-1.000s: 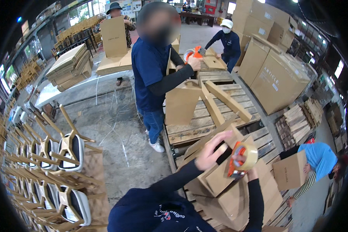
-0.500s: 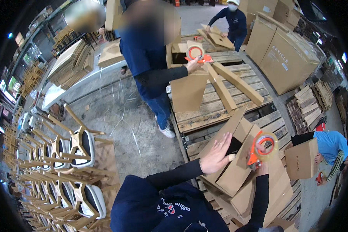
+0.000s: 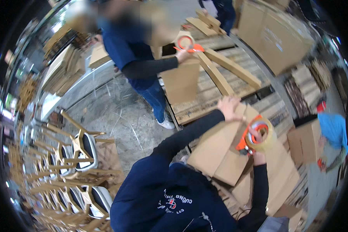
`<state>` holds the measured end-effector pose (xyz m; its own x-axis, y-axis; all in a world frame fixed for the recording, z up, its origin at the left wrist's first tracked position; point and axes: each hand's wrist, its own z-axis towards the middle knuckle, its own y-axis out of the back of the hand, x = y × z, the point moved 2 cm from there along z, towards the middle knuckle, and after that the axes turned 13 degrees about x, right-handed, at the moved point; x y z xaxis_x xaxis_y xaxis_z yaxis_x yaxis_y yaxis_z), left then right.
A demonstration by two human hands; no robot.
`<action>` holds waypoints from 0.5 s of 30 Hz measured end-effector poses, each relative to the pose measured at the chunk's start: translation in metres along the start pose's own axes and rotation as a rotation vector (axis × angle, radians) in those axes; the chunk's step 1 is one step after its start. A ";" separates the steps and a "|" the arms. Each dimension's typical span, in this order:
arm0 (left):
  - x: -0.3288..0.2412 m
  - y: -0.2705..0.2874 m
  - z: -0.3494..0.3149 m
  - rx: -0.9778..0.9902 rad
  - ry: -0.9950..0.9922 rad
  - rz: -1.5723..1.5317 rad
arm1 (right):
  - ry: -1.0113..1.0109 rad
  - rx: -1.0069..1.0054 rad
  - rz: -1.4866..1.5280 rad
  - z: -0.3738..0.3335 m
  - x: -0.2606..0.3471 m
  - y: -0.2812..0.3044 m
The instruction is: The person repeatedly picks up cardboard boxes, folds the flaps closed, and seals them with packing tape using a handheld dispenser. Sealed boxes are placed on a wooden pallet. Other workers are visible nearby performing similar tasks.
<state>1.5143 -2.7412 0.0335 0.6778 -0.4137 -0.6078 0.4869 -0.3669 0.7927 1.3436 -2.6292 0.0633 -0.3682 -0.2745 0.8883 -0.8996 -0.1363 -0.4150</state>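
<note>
A brown cardboard box (image 3: 210, 152) lies on the pallet in front of me, its long top flaps folded down. My left hand (image 3: 231, 110) rests on the box's far end with its fingers apart. In my right hand (image 3: 256, 136) is an orange tape dispenser (image 3: 242, 143) with a wide roll of clear tape, held over the right side of the box. A flat brown cardboard piece (image 3: 280, 178) sits under and beside the box on the right.
Across the pallet (image 3: 189, 114), a co-worker (image 3: 143, 73) holds another tape dispenser (image 3: 191, 48) over a box. Two long cardboard strips (image 3: 234, 69) lie there. Upturned wooden chairs (image 3: 83, 150) stand left. A person in blue (image 3: 332, 129) handles a carton (image 3: 303, 141) at right.
My left hand has moved away from me to the box's far end. The flaps, raised before, now lie down over the opening. The dispenser stays in my right hand, tilted slightly differently.
</note>
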 end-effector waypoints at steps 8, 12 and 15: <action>-0.028 -0.003 0.014 0.131 -0.067 0.003 | 0.168 -0.202 -0.276 -0.017 0.034 0.032; -0.031 0.000 0.015 0.094 -0.078 -0.016 | 0.169 0.007 -0.381 0.018 0.060 0.064; -0.032 0.003 0.020 0.170 -0.039 -0.004 | 0.017 0.066 -0.367 0.041 0.059 0.078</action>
<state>1.4834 -2.7456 0.0548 0.6524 -0.4428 -0.6150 0.3873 -0.5028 0.7728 1.2612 -2.6955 0.0754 -0.0286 -0.1807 0.9831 -0.9555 -0.2839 -0.0800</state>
